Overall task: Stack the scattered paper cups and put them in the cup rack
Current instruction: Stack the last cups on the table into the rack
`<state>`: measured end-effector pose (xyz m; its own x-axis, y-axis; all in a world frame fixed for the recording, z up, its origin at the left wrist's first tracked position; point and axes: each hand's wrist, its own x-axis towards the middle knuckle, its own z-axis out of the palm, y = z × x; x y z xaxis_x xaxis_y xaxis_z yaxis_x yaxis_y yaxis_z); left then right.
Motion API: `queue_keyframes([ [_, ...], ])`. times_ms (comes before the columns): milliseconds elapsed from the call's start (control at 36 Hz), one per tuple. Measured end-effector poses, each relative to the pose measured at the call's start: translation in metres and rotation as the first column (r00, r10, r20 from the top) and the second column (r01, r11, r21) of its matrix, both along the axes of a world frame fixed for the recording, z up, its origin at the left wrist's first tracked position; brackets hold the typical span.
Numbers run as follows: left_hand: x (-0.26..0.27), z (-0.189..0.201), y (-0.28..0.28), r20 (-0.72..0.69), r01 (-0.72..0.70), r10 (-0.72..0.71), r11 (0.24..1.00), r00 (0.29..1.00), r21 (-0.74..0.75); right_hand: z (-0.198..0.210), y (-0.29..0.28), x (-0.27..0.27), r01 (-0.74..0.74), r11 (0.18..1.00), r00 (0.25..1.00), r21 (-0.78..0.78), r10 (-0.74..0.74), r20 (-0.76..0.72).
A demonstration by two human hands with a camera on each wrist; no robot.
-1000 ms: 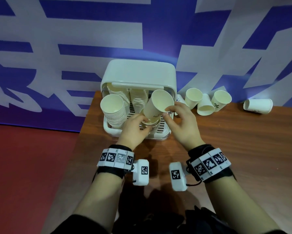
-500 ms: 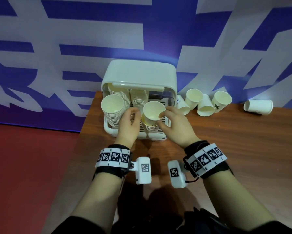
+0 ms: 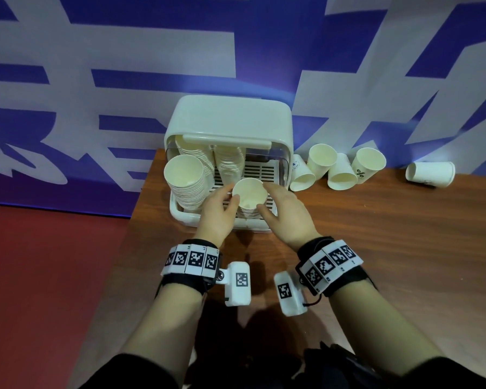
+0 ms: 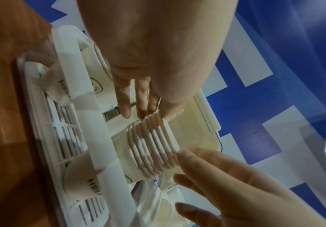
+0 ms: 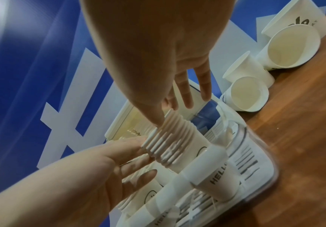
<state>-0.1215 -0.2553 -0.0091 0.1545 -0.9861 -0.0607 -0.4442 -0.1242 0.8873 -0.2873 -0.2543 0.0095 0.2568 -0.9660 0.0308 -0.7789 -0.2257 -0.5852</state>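
The white cup rack (image 3: 227, 122) stands at the table's back edge with its lid raised. In its front middle a short stack of paper cups (image 3: 249, 196) stands upright, rims up. My left hand (image 3: 227, 196) touches the stack's left side with straight fingers and thumb at the top rim. My right hand (image 3: 265, 197) touches the right side the same way. The left wrist view has the ribbed rims of the stack (image 4: 148, 150) between the left hand (image 4: 138, 107) and right hand (image 4: 189, 169). Several loose cups (image 3: 341, 174) lie right of the rack, one (image 3: 430, 174) farther right.
A tall cup stack (image 3: 185, 183) leans in the rack's front left, close to my left hand. More stacks (image 3: 227, 161) fill the back. The wooden table (image 3: 376, 248) ends just left of the rack, above a red floor (image 3: 39, 276). A blue and white wall stands behind.
The cup my right hand held tilted above the stack has come down and now sits nested on top. Both hands have loosened and lie along the rim.
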Motion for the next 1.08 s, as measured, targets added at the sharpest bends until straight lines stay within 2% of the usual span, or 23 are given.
queue_keyframes([
  [194, -0.002, -0.001, 0.001, 0.069, 0.029, -0.031, 0.999, 0.997, 0.031, -0.004, 0.001, -0.003, -0.004, 1.000, 1.000, 0.030, 0.005, -0.027],
  [306, -0.004, 0.000, 0.002, 0.126, 0.028, -0.032, 0.999, 0.991, 0.032, -0.005, -0.001, -0.004, -0.012, 0.999, 0.999, 0.053, 0.010, 0.035],
  [444, -0.010, 0.010, 0.005, 0.231, -0.058, 0.053, 0.998, 0.971, 0.015, 0.000, 0.001, -0.015, -0.064, 0.997, 0.990, 0.050, 0.057, 0.130],
  [639, -0.034, 0.033, 0.018, 0.384, -0.065, 0.119, 0.986, 0.916, -0.152, 0.002, 0.017, -0.047, 0.000, 0.995, 0.994, 0.098, -0.010, 0.108],
  [833, -0.082, 0.041, 0.023, 0.385, 0.087, 0.015, 0.966, 0.923, -0.245, 0.009, 0.036, -0.093, 0.057, 0.997, 0.994, 0.060, -0.062, 0.088],
  [1083, -0.165, 0.051, 0.031, 0.295, 0.234, -0.188, 0.964, 0.937, -0.130, 0.018, 0.051, -0.183, 0.198, 0.978, 0.978, 0.071, -0.202, 0.049],
])
